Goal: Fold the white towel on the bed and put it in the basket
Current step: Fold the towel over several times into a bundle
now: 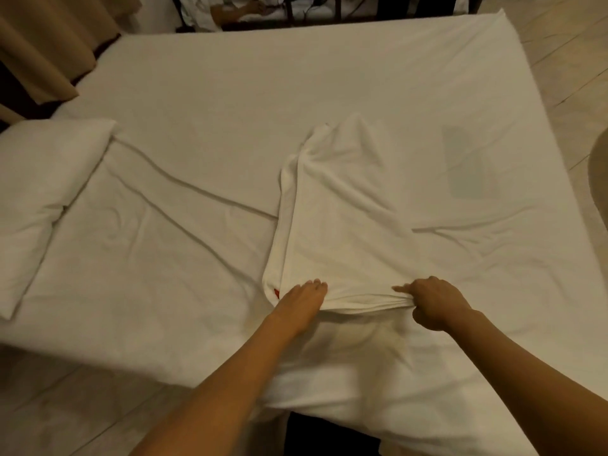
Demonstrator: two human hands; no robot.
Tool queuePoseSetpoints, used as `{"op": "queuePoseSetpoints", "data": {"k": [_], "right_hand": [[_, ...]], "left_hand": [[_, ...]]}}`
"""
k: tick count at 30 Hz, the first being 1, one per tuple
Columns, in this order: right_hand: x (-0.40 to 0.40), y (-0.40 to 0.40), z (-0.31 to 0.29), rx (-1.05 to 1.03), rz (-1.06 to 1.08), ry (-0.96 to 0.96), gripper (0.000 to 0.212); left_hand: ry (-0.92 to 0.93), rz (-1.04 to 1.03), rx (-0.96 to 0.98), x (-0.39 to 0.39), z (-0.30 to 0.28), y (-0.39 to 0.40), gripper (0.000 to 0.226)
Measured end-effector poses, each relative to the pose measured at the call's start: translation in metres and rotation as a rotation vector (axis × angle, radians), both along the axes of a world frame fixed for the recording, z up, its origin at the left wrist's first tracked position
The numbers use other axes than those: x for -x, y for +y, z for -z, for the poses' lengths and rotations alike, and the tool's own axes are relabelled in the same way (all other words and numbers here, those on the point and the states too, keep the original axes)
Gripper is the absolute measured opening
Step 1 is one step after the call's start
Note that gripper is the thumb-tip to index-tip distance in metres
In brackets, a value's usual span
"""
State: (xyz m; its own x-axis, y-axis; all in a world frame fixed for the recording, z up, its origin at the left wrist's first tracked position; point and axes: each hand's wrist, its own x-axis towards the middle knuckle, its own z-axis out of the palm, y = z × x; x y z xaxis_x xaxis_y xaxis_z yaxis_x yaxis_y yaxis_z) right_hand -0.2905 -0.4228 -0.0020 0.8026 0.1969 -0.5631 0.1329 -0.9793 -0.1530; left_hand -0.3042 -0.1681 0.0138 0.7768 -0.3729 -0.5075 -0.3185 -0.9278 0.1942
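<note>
The white towel (342, 225) lies partly folded on the bed (197, 126), right of centre, running away from me and narrowing at its far end. A small red tag shows at its near left corner. My left hand (304, 302) grips the near edge at the left, fingers tucked over the cloth. At the right end of that same edge, my right hand (434, 302) pinches the layered fold. The near edge is stretched taut between the two hands. No basket is in view.
A white pillow (42, 199) lies at the bed's left side. Beige curtains (42, 44) hang at the far left. Pale floor (566, 77) runs along the right and near left of the bed. Another person's arm (237, 11) shows beyond the far edge.
</note>
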Motion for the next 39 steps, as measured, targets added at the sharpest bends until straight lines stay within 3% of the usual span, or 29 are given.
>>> {"op": "queuePoseSetpoints", "data": {"k": [5,11,19,28,39], "right_hand": [[0.027,0.003,0.014,0.015,-0.024,0.125,0.063],[0.027,0.002,0.011,-0.083,0.07,-0.184,0.076],[-0.083,0.003,0.006,-0.045,0.057,-0.492,0.078],[-0.246,0.02,-0.005,0.035,0.073,-0.547,0.073],[-0.409,0.026,0.036,0.049,0.11,-0.609,0.071]], "left_hand": [[0.061,0.021,-0.021,0.04,0.008,0.003,0.066],[-0.106,-0.032,0.012,0.015,0.011,0.002,0.07],[-0.248,-0.039,0.011,-0.113,0.003,0.005,0.071],[-0.251,-0.034,0.028,-0.282,0.002,0.022,0.058],[-0.326,-0.056,-0.06,-0.457,0.043,0.02,0.058]]}}
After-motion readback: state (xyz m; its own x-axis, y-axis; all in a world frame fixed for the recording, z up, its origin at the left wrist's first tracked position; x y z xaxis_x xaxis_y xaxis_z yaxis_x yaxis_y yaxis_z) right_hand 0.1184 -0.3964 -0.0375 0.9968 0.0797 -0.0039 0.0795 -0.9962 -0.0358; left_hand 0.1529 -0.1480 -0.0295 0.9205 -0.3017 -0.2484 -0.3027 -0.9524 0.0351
